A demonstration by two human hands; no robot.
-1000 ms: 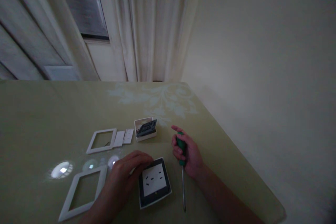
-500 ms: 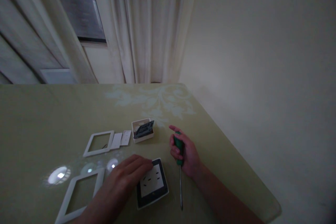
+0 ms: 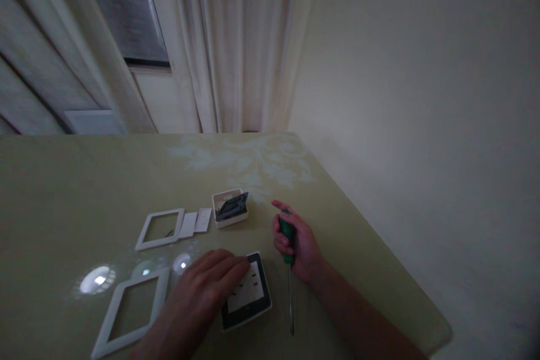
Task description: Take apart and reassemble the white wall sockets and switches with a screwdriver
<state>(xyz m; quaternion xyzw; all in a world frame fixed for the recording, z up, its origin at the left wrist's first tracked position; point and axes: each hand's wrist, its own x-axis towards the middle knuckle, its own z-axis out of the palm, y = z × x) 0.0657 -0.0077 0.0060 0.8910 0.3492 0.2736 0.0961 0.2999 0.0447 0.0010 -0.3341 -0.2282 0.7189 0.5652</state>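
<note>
My left hand (image 3: 211,284) lies over the upper left of a wall socket (image 3: 248,307), its fingers close together and bent, the fingertips on the socket's face. The thumb is hidden. The socket has a white plate with small dark slots, a dark frame and a white box beneath. To its right, my right hand (image 3: 297,242) is wrapped around the green handle of a screwdriver (image 3: 290,292), index finger stretched out. The metal shaft points down toward me, its tip apart from the socket.
Beyond my hands stands a white box (image 3: 230,219) with a tilted dark insert. Left of it lie two small white plates (image 3: 188,225) and a white frame (image 3: 143,230) around a small dark piece. A larger white frame (image 3: 105,320) lies near my left forearm. The table edge (image 3: 371,228) slopes along the wall.
My left hand has shifted slightly right and covers more of the socket's face. The right hand and screwdriver have barely moved.
</note>
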